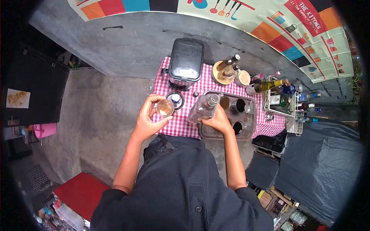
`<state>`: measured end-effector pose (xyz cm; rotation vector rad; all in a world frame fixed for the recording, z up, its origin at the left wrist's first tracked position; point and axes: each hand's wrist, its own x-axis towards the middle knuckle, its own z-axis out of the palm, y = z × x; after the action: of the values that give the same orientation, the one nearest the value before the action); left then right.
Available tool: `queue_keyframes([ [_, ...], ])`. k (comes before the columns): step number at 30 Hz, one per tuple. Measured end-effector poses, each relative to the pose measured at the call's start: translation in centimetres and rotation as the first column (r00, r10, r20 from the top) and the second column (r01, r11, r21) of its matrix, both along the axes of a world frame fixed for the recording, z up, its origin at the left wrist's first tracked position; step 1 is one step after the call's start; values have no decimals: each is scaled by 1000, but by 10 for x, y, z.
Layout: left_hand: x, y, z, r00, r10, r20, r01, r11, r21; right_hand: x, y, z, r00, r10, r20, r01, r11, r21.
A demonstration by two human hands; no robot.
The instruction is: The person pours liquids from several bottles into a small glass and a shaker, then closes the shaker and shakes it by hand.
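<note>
My left hand [148, 117] is closed around a small clear glass [165, 108] with a little pale brown liquid or residue near its bottom. My right hand [219, 122] grips a clear glass bottle [201, 111] with its uncapped mouth tilted up towards me. Between the two stands an item with a white and blue top [175, 98] on a round dark dish. A small dark cap [195, 94] lies on the checked cloth [181, 125] beyond the bottle. Right beside my right hand, a translucent brown tray [210, 134] holds several cups and glasses.
A black lidded appliance [187, 59] stands at the table's back left. Behind the tray are bottles on a round wooden board [219, 79] and a wooden-lidded jar [243, 78]. A leaning green wine bottle [266, 87] and a white wire rack [283, 112] of bottles crowd the right end.
</note>
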<state>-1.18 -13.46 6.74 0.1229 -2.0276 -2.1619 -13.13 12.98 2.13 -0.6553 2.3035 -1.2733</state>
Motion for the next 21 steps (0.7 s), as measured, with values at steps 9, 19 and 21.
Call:
queue_keyframes([
  [9,11,-12,-8,1000,0,-24,-2,996,-85,-17,-29,-77,979,-137,-151,138,990,0],
  [19,19,-6,-5,999,24,29,-22,999,-49,-7,-41,-148,950,-301,-78,286,944,-164],
  [21,18,-4,-5,998,41,40,-37,995,-98,-4,-40,-140,958,-280,-64,264,947,-185],
])
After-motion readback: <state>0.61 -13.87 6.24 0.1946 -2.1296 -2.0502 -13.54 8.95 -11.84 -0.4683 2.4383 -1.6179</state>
